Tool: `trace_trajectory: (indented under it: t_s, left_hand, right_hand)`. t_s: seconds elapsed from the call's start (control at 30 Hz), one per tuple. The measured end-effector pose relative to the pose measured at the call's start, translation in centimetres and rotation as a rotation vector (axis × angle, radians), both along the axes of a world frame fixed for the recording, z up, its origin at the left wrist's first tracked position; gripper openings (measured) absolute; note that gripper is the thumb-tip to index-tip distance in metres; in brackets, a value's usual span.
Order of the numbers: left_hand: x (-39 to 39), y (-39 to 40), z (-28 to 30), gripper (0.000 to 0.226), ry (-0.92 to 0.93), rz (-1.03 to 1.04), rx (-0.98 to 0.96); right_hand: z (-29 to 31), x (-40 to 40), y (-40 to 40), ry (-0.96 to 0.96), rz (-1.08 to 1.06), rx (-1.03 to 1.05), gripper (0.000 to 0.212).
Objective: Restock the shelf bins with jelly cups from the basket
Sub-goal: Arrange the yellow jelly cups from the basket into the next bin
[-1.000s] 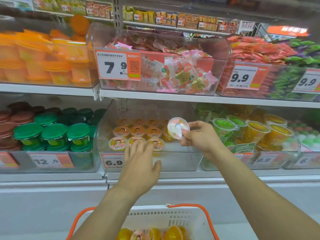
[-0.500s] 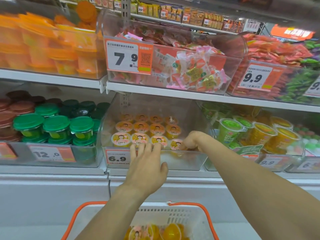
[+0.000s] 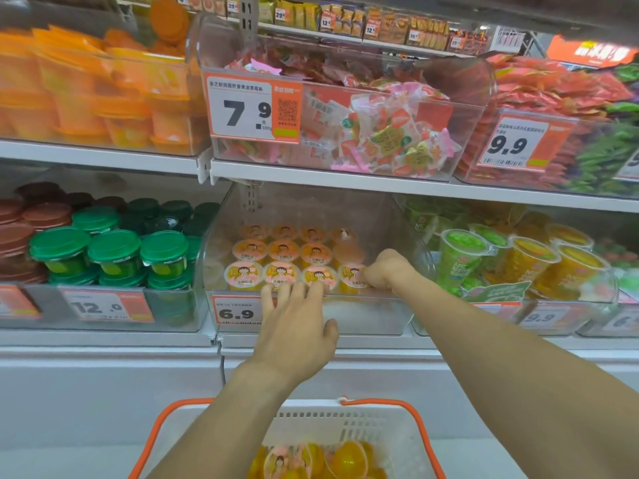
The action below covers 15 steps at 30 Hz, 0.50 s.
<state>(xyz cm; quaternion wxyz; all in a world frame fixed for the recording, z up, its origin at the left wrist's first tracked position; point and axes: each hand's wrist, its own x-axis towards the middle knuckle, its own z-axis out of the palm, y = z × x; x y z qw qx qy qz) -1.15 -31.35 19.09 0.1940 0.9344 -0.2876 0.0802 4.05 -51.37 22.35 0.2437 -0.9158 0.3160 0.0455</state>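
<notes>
Jelly cups [image 3: 280, 271] stand in rows inside the clear shelf bin [image 3: 366, 316] marked 6.9. Right hand [image 3: 387, 269] is inside the bin at the right end of the front row, fingers curled against the last cup [image 3: 350, 276]; whether it grips that cup cannot be told. Left hand [image 3: 297, 326] lies on the bin's front edge, fingers straight and spread, tips at the front-row cups. More jelly cups lie in the white basket [image 3: 345, 423] with orange handles, below the bin.

tag on jelly cup bin [image 3: 235, 313]: 6.9 | upper candy bin tag [image 3: 247, 112]: 7.9
</notes>
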Motion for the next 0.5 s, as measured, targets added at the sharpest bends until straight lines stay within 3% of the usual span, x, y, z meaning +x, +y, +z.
trace_trajectory:
  t_s: [0.1,0.2,0.27,0.37,0.5]
  left_hand:
    - [-0.3,0.4,0.1,0.031,-0.064,-0.032,-0.16]
    - [-1.0,0.7,0.6,0.013,-0.184,-0.039,-0.459]
    - [-1.7,0.9,0.7,0.008,-0.093,-0.007,-0.532]
    - [-2.0,1.6,-1.8,0.009,0.163,0.013,-0.259]
    - [-4.5,3.4,-8.9,0.023,0.423,-0.044,0.311]
  right_hand:
    - [1.1,-1.5,1.0,-0.113,0.051,-0.194,0.027]
    - [1.2,-3.9,2.6,-0.536,0.146,-0.236,0.008]
    - [0.7,-6.4,4.5,-0.872,0.219,-0.186,0.005]
    - [-2.4,-10.2,7.4,-1.068,0.23,0.045,0.009]
    - [-12.3,-15.7,10.7,-0.8,-0.01,0.381,0.019]
